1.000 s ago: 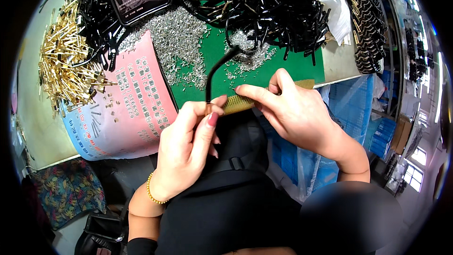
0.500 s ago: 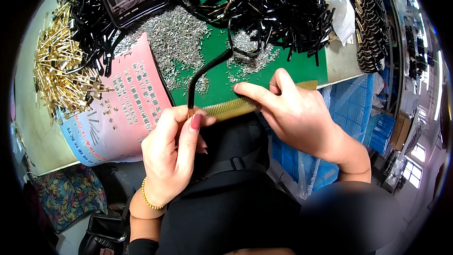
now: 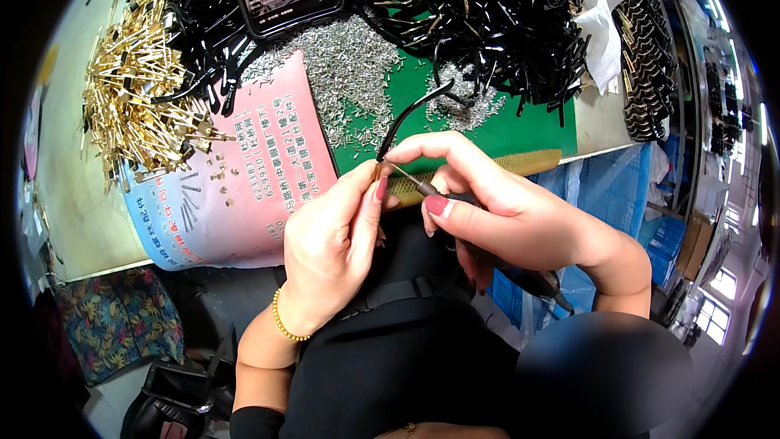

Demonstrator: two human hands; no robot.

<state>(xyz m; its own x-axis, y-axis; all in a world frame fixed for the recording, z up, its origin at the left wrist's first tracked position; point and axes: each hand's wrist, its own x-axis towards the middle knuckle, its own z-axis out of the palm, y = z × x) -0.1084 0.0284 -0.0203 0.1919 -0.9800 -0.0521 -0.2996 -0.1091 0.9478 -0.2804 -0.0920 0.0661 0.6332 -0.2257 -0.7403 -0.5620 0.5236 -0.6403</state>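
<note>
the right hand (image 3: pixel 520 219) now brings a small screwdriver (image 3: pixel 422 189) to the black curved arm (image 3: pixel 410 118) pinched in the left hand (image 3: pixel 333 244).

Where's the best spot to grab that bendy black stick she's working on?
Probably at its straight lower end, pinched from the left, as the left hand holds the curved black piece. The upper part bends away over the green mat, and the right hand brings its screwdriver in from the right, so that side is taken.
</note>
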